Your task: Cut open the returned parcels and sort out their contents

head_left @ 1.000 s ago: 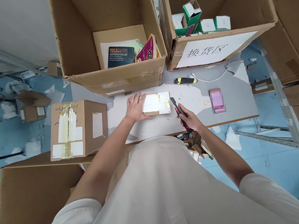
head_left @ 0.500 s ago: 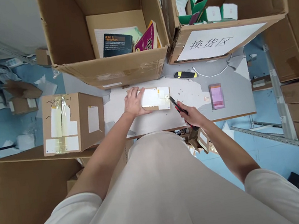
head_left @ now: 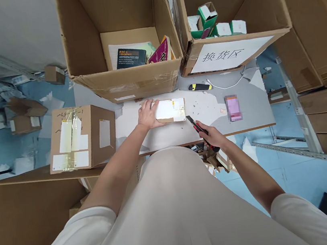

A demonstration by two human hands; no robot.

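A small flat cardboard box (head_left: 168,111) with white labels and clear tape lies on the table in front of me. My left hand (head_left: 148,115) grips its left end, with the fingers over the far side and the thumb towards the near edge. In my right hand (head_left: 213,135) is a black and red utility knife (head_left: 197,126), its blade pointing up and left. The blade tip is close beside the near right corner of the box; whether it touches is hard to see.
Behind stand two large cartons, one with books (head_left: 131,57), one with green-white boxes (head_left: 223,29). A yellow-black cutter (head_left: 200,87), a white cable (head_left: 228,87) and a pink blurred item (head_left: 233,107) lie on the table (head_left: 210,111). A taped carton (head_left: 101,135) stands left.
My right hand has drawn the knife slightly down, away from the box's right end to its near corner. My left hand still holds the box. The camera view has shifted a little.
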